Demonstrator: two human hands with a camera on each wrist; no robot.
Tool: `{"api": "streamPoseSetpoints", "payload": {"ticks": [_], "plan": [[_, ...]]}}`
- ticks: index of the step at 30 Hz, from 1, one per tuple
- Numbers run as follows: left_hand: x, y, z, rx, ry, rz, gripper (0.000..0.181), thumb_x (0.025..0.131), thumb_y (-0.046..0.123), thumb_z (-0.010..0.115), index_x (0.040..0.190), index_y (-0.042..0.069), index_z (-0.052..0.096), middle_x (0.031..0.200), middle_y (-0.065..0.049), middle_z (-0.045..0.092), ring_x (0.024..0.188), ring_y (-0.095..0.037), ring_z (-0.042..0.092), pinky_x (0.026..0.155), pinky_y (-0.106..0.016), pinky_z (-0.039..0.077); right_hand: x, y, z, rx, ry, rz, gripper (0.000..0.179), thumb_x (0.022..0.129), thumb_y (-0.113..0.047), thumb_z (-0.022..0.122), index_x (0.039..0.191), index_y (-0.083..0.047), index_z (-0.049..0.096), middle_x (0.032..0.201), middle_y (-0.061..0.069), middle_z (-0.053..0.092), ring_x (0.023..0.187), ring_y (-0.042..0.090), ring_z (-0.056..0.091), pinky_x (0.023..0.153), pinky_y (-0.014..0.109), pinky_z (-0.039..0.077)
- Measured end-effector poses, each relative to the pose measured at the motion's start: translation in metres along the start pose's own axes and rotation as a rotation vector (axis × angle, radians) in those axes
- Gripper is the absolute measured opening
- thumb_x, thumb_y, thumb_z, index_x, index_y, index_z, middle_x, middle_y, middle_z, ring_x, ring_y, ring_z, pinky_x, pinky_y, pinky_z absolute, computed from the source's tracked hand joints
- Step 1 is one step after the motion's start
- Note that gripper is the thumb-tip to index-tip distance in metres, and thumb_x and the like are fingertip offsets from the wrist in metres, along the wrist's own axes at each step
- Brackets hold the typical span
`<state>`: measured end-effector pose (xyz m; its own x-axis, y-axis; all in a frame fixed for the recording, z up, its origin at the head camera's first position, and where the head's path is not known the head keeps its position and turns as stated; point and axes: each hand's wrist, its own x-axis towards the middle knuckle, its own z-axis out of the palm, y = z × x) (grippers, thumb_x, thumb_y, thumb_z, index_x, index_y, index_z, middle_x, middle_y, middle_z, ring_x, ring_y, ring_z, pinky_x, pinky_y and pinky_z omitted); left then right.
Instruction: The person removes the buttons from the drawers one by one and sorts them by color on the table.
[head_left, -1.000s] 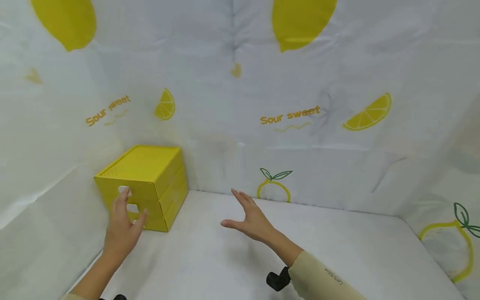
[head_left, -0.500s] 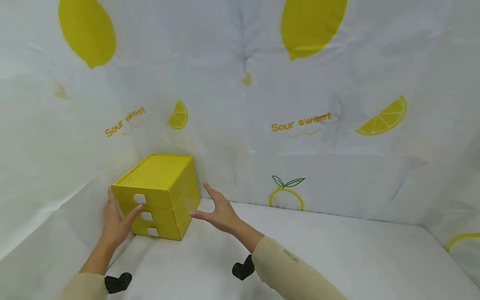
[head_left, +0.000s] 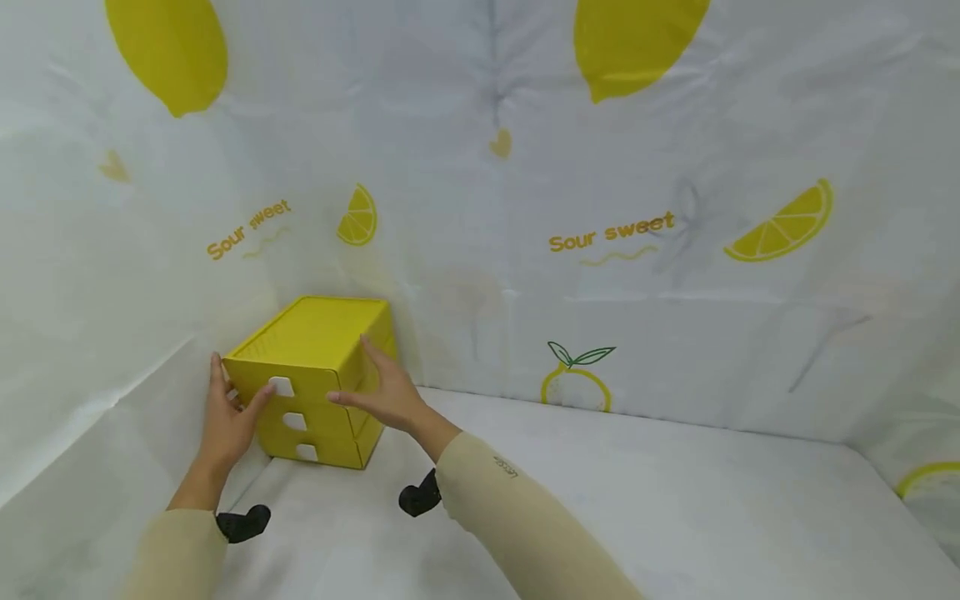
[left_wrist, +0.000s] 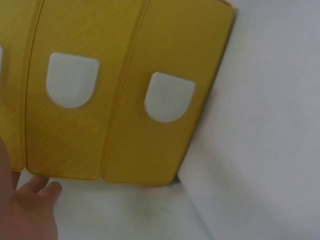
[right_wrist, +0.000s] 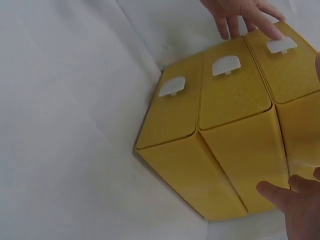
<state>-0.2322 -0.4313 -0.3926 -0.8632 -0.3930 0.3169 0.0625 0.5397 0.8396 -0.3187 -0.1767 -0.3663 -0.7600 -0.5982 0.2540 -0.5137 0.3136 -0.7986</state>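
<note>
A yellow box with three stacked drawers [head_left: 307, 333] stands in the back left corner in the head view, each drawer front bearing a white tab [left_wrist: 170, 97]. My left hand [head_left: 225, 425] is at its left front edge, fingers along the left side and thumb reaching over the front to the top tab [right_wrist: 281, 45]. The fingers look fairly straight. My right hand [head_left: 390, 396] is at the right side, fingers extended along the upper part and thumb stretched toward the front edge. Whether the right palm touches the box cannot be told. All drawers look closed.
White cloth printed with lemons [head_left: 585, 233] hangs behind and at the sides. The white table surface [head_left: 600, 483] extends to the right of the box. Black wrist-worn pieces [head_left: 243, 523] show at both sleeves.
My right hand has moved left to the box's right side. My left hand has moved from in front of the tabs to the left edge. The camera view has shifted somewhat.
</note>
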Motion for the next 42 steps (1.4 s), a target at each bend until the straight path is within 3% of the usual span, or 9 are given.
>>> {"api": "streamPoseSetpoints", "payload": {"ticks": [2, 5, 9, 15, 21, 25, 29, 34, 42], "plan": [[0.008, 0.004, 0.0, 0.013, -0.012, 0.019, 0.105, 0.102, 0.038, 0.059, 0.156, 0.025, -0.03, 0.163, -0.035, 0.011, 0.142, -0.057, 0.035, 0.115, -0.035, 0.044, 0.005, -0.002, 0.003, 0.002, 0.039, -0.006, 0.097, 0.089, -0.052, 0.073, 0.163, -0.035, 0.012, 0.17, -0.008, 0.02, 0.157, 0.022, 0.024, 0.126, 0.05, 0.028], [0.017, 0.009, 0.007, -0.004, -0.022, 0.064, 0.103, 0.101, 0.036, 0.062, 0.16, 0.021, -0.021, 0.159, -0.037, 0.022, 0.137, -0.054, 0.041, 0.09, -0.006, 0.047, 0.008, -0.004, 0.005, 0.044, 0.102, 0.006, 0.091, 0.092, -0.044, 0.073, 0.162, -0.034, 0.016, 0.17, -0.002, 0.022, 0.158, 0.022, 0.021, 0.127, 0.049, 0.025], [0.019, 0.012, 0.017, -0.035, 0.031, 0.094, 0.092, 0.1, 0.031, 0.064, 0.163, 0.017, -0.001, 0.152, -0.031, 0.036, 0.129, -0.048, 0.049, 0.077, 0.002, 0.039, 0.006, -0.003, 0.009, 0.111, 0.163, 0.014, 0.081, 0.097, -0.04, 0.067, 0.162, -0.036, 0.018, 0.17, 0.003, 0.021, 0.158, 0.023, 0.019, 0.127, 0.05, 0.024], [0.007, 0.015, 0.029, -0.002, 0.112, 0.104, 0.082, 0.098, 0.03, 0.068, 0.16, 0.017, 0.015, 0.144, -0.024, 0.043, 0.119, -0.036, 0.052, 0.074, 0.001, 0.04, -0.008, -0.002, 0.011, 0.162, 0.216, 0.004, 0.073, 0.101, -0.037, 0.061, 0.162, -0.033, 0.021, 0.169, 0.004, 0.021, 0.158, 0.023, 0.019, 0.127, 0.048, 0.024], [-0.017, 0.015, 0.038, 0.025, 0.124, 0.119, 0.083, 0.096, 0.025, 0.071, 0.159, 0.017, 0.017, 0.138, -0.029, 0.043, 0.115, -0.046, 0.059, 0.074, -0.004, 0.043, -0.033, 0.003, 0.01, 0.201, 0.236, 0.018, 0.071, 0.101, -0.036, 0.061, 0.161, -0.032, 0.024, 0.168, 0.004, 0.025, 0.156, 0.025, 0.026, 0.125, 0.049, 0.028], [-0.031, 0.018, 0.044, 0.054, 0.152, 0.108, 0.086, 0.094, 0.028, 0.073, 0.16, 0.02, 0.018, 0.136, -0.032, 0.038, 0.114, -0.051, 0.058, 0.085, -0.03, 0.056, -0.045, 0.007, 0.006, 0.189, 0.256, -0.024, 0.07, 0.101, -0.035, 0.061, 0.161, -0.03, 0.026, 0.166, 0.004, 0.029, 0.153, 0.028, 0.032, 0.123, 0.051, 0.032], [-0.045, 0.02, 0.052, 0.079, 0.194, 0.049, 0.088, 0.093, 0.033, 0.074, 0.16, 0.024, 0.018, 0.133, -0.033, 0.037, 0.115, -0.049, 0.054, 0.096, -0.059, 0.051, -0.055, 0.012, 0.005, 0.17, 0.271, -0.035, 0.069, 0.101, -0.034, 0.062, 0.16, -0.03, 0.028, 0.165, 0.002, 0.033, 0.15, 0.027, 0.038, 0.121, 0.05, 0.037], [-0.054, 0.021, 0.061, 0.085, 0.224, 0.032, 0.087, 0.092, 0.036, 0.075, 0.159, 0.028, 0.02, 0.131, -0.032, 0.039, 0.114, -0.048, 0.055, 0.097, -0.062, 0.05, -0.067, 0.016, 0.003, 0.163, 0.309, -0.044, 0.068, 0.1, -0.036, 0.063, 0.16, -0.029, 0.03, 0.162, 0.006, 0.038, 0.137, 0.03, 0.053, 0.114, 0.051, 0.045], [-0.062, 0.034, 0.075, 0.084, 0.246, 0.047, 0.087, 0.09, 0.034, 0.077, 0.158, 0.031, 0.023, 0.129, -0.028, 0.041, 0.109, -0.045, 0.059, 0.093, -0.056, 0.052, -0.078, 0.022, -0.01, 0.209, 0.335, -0.102, 0.069, 0.1, -0.035, 0.064, 0.159, -0.022, 0.032, 0.163, 0.011, 0.035, 0.145, 0.033, 0.044, 0.118, 0.054, 0.039]]}}
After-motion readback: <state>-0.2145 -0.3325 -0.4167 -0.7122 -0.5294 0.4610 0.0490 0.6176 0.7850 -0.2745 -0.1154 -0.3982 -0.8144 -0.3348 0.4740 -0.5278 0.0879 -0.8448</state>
